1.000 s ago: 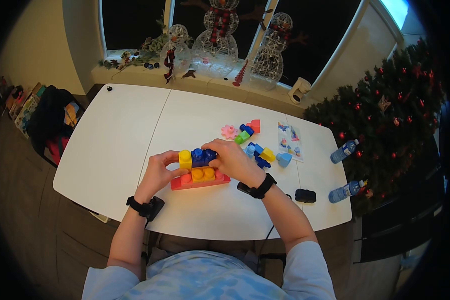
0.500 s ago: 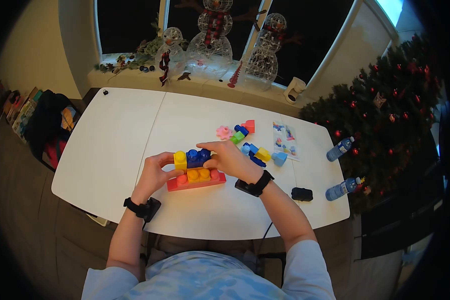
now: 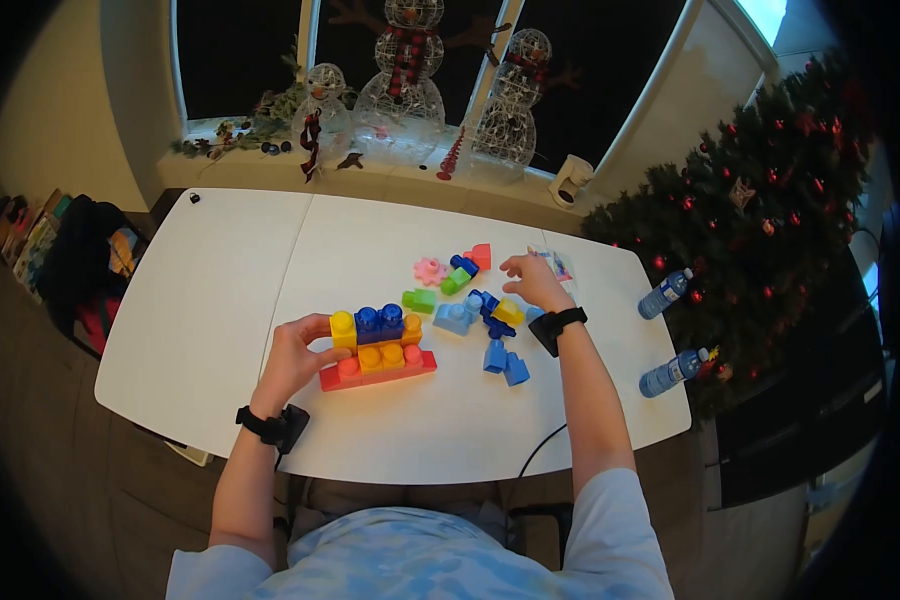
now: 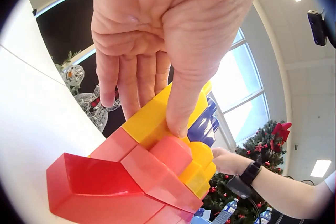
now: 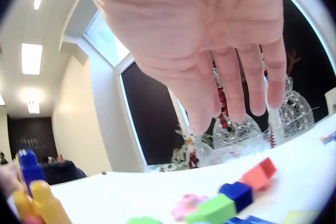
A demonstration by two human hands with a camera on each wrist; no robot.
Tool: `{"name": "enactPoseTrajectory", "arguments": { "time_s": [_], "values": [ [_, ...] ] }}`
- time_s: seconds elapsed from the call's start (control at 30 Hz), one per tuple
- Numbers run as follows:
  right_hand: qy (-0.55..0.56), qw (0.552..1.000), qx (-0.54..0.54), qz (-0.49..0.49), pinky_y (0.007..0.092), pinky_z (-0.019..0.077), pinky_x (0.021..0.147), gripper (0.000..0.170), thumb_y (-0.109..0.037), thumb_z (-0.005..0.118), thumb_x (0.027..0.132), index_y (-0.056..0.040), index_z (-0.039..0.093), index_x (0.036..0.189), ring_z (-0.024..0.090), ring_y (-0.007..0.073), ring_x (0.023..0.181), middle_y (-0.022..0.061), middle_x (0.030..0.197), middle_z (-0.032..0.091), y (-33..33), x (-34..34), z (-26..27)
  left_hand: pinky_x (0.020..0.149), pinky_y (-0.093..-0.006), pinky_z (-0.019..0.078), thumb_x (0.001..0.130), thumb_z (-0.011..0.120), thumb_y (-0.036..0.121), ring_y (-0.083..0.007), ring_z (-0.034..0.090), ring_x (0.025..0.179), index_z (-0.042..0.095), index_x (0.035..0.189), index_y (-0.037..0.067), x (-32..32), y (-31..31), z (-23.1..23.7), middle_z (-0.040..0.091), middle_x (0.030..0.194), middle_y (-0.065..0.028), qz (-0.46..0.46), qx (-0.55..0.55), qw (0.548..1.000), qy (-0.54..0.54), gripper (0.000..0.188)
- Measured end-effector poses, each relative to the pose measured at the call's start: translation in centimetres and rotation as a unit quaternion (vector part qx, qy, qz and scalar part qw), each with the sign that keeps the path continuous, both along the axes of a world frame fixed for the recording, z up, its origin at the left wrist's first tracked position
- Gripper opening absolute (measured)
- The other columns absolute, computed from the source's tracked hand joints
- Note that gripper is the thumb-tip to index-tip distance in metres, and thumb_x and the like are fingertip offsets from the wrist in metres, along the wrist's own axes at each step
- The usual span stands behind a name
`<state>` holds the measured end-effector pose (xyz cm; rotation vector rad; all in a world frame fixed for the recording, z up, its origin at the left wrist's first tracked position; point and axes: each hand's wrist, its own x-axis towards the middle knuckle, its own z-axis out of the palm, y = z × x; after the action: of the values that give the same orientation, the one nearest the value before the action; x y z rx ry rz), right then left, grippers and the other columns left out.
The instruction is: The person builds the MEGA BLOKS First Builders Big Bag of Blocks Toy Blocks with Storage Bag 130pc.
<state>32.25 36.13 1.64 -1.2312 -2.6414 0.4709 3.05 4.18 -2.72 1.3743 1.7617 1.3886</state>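
Note:
My left hand (image 3: 295, 355) steadies a block build at its left end, thumb on the near side and fingers behind a yellow block (image 4: 147, 121). The build has a red base (image 3: 382, 376) on the table, yellow blocks above, and a dark blue block (image 3: 379, 325) between a yellow block (image 3: 343, 328) and an orange-yellow one (image 3: 411, 329) on top. My right hand (image 3: 538, 283) is raised over the far right of the loose blocks, fingers extended and nothing in them. Below it in the right wrist view lie a green block (image 5: 216, 209), a dark blue block (image 5: 237, 196) and a red block (image 5: 258, 174).
Loose blocks lie right of the build: a light blue one (image 3: 452, 318), a blue one (image 3: 494, 356), a green one (image 3: 419, 300), a pink gear-shaped piece (image 3: 430, 271). My right hand partly covers a picture sheet (image 3: 560, 266). Two water bottles (image 3: 665, 294) stand at the right edge.
My right hand has left the top of the build and moved right, over the loose blocks. An orange-yellow block now shows at the build's right end. My left hand stays on the build.

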Motion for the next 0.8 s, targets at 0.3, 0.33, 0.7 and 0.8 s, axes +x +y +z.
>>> {"name": "enactPoseTrajectory", "arguments": {
  "time_s": [0.3, 0.33, 0.7, 0.8],
  "values": [
    [-0.163, 0.986, 0.012, -0.045, 0.0415, 0.0549, 0.098, 0.049, -0.01, 0.093, 0.064, -0.0042, 0.075, 0.109, 0.066, 0.0352, 0.115, 0.0183, 0.117, 0.071, -1.2, 0.5, -3.9, 0.104, -0.0352, 0.0551, 0.078, 0.086, 0.0, -0.0217, 0.073, 0.109, 0.071, 0.118, -0.003, 0.2, -0.2, 0.4, 0.076, 0.113, -0.0116, 0.007, -0.012, 1.0, -0.007, 0.042],
    [-0.145, 0.988, 0.005, -0.054, 0.0418, 0.0549, 0.098, 0.048, -0.009, 0.092, 0.065, -0.0039, 0.075, 0.11, 0.066, 0.0359, 0.115, 0.0185, 0.117, 0.071, -1.2, 0.6, -3.9, 0.104, -0.0352, 0.0551, 0.078, 0.086, 0.0, -0.0217, 0.073, 0.109, 0.071, 0.118, -0.003, 0.2, -0.2, 0.4, 0.076, 0.113, -0.0116, 0.012, -0.012, 1.0, -0.008, 0.042],
    [0.128, 0.99, 0.013, 0.057, 0.0386, 0.0551, 0.093, 0.041, -0.009, 0.082, 0.078, -0.0035, 0.07, 0.117, 0.07, 0.0293, 0.099, 0.0135, 0.108, 0.071, -5.8, -2.2, 3.6, 0.102, -0.0358, 0.0558, 0.078, 0.086, 0.001, -0.0249, 0.073, 0.112, 0.071, 0.12, -0.002, 0.0, -0.3, 0.4, 0.076, 0.115, -0.0142, -0.005, -0.007, 1.0, 0.01, 0.044],
    [0.158, 0.981, -0.054, 0.094, 0.0327, 0.0554, 0.091, 0.041, -0.008, 0.084, 0.079, -0.0036, 0.068, 0.116, 0.07, 0.023, 0.097, 0.0106, 0.111, 0.073, -8.7, -4.1, 5.6, 0.102, -0.0357, 0.0557, 0.079, 0.086, 0.002, -0.0249, 0.073, 0.111, 0.071, 0.12, -0.002, 0.0, -0.2, 0.1, 0.077, 0.115, -0.0143, -0.005, -0.001, 1.0, 0.012, 0.044]
  ]
}}
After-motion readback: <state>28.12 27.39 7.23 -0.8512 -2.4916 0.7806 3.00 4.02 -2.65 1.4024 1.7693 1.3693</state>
